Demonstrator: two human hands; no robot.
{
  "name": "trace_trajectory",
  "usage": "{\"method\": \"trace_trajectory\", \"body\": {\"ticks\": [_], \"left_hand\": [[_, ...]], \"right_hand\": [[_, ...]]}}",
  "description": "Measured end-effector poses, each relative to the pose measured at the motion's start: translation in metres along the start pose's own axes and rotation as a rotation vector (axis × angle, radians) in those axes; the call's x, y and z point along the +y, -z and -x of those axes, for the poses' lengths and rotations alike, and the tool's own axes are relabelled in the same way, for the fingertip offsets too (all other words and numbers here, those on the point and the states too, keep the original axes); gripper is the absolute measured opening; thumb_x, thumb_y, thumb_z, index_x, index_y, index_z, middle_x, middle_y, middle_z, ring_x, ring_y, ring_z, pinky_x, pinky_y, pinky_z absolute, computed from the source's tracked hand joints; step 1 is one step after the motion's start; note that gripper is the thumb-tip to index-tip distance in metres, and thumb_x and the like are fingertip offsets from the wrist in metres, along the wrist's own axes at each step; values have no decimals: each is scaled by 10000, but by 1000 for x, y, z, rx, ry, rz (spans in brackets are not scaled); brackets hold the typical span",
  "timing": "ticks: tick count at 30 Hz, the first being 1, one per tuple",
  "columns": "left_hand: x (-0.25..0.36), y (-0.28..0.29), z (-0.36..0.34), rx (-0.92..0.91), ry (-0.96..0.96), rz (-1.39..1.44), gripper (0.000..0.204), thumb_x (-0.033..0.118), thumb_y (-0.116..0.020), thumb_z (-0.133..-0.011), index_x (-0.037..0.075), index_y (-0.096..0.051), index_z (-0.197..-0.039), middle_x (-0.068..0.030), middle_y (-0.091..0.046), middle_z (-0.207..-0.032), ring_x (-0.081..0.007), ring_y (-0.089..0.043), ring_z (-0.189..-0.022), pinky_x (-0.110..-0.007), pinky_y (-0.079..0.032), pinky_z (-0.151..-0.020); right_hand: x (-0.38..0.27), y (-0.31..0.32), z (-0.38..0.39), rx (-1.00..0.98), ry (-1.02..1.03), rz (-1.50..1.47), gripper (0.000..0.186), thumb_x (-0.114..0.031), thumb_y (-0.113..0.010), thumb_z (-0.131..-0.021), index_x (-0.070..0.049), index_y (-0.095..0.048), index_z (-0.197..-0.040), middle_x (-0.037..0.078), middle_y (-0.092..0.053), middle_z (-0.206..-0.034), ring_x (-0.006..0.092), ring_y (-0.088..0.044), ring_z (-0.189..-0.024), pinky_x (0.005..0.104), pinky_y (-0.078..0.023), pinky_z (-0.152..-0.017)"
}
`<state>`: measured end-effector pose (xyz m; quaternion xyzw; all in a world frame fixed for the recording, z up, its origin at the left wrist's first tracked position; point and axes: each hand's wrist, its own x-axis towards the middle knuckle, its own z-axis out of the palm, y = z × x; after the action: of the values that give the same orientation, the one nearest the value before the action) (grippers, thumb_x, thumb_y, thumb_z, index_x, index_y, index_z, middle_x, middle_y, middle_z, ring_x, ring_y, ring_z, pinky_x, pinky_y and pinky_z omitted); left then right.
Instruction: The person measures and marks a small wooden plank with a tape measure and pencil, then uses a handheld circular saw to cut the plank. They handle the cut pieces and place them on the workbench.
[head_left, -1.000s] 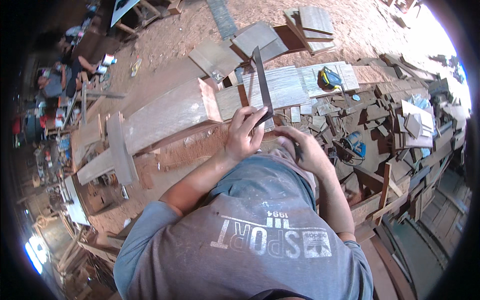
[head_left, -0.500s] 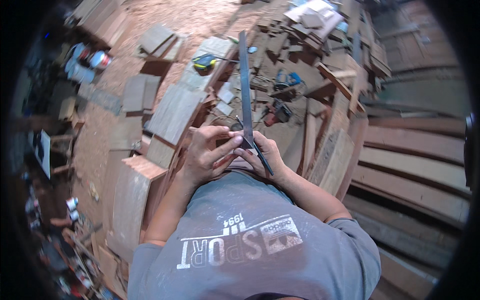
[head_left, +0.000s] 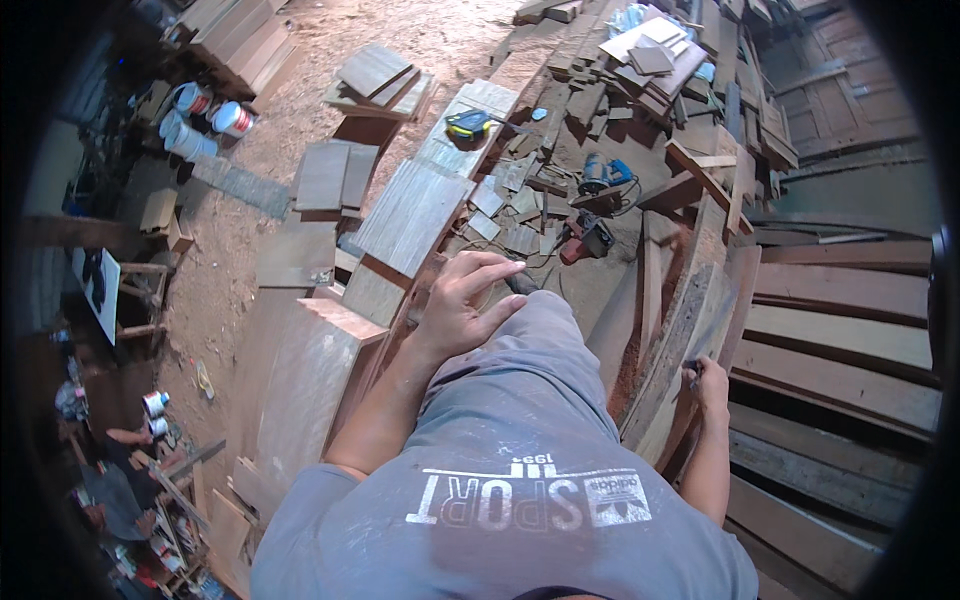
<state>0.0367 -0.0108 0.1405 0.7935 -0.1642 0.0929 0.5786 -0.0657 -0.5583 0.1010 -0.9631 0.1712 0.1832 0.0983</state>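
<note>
My left hand is raised in front of my body, its thumb and fingers apart with nothing seen between them. Just past its fingertips shows a small dark shape that I cannot make out. Out to the right, my right hand is low beside a long rough wooden beam. Its fingers are closed around a small dark thing, mostly hidden, whose kind does not show.
Pale boards lie ahead on the left, with a yellow-and-black tape measure on them. A blue power tool and a red one sit among wood offcuts. Stacked planks fill the right; white buckets stand far left.
The two hands have parted: my right hand has swung down to the right. The long dark metal blade and thin dark stick they held together no longer show. My left hand has let go.
</note>
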Motion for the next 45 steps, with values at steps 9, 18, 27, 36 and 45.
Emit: {"method": "trace_trajectory", "body": {"ticks": [9, 18, 27, 36, 45], "left_hand": [[-25, 17, 36, 175, 190, -177, 408, 228, -883, -914, 74, -781, -1278, -133, -743, -1246, -308, -689, -1200, -420, -550, -1047], [-14, -4, 52, 568, 497, -250, 460, 263, -875, -937, 50, -747, -1325, -147, -669, -1378, -297, -648, -1311, -410, -519, -1123], [7, -14, 37, 451, 470, -308, 434, 344, -837, -969, 115, -757, -1328, -130, -710, -1329, -314, -673, -1280, -450, -541, -1103], [133, -15, 82, 625, 107, 82, 406, 295, -847, -979, 112, -765, -1332, -111, -709, -1372, -306, -702, -1196, -462, -569, -1000], [279, 1, 30, 569, -777, 20, 87, 199, -795, -995, 140, -752, -947, -59, -774, -1012, -257, -665, -890, -464, -464, -812]], "right_hand": [[117, -26, -66, -534, -469, -15, 343, -237, -765, -922, 34, -779, -1132, 264, -795, -998, 401, -786, -992, 495, -624, -888], [-165, 67, -269, -401, 683, 381, 337, -253, -757, -939, -32, -757, -1194, 235, -794, -1079, 427, -773, -995, 499, -622, -855], [-544, -2, -288, -2, 1268, 122, 882, -329, -838, -914, -166, -408, -1667, 257, -423, -1679, 446, -451, -1513, 499, -411, -1241], [-622, 6, -188, -264, 1548, -9, 733, -329, -859, -848, -2, -577, -1440, 311, -732, -1244, 509, -684, -1199, 545, -537, -1032], [-770, -129, 2, -236, 1932, 409, 811, -706, -729, -886, -40, -669, -1345, 275, -640, -1431, 465, -616, -1345, 533, -514, -1116]]}}
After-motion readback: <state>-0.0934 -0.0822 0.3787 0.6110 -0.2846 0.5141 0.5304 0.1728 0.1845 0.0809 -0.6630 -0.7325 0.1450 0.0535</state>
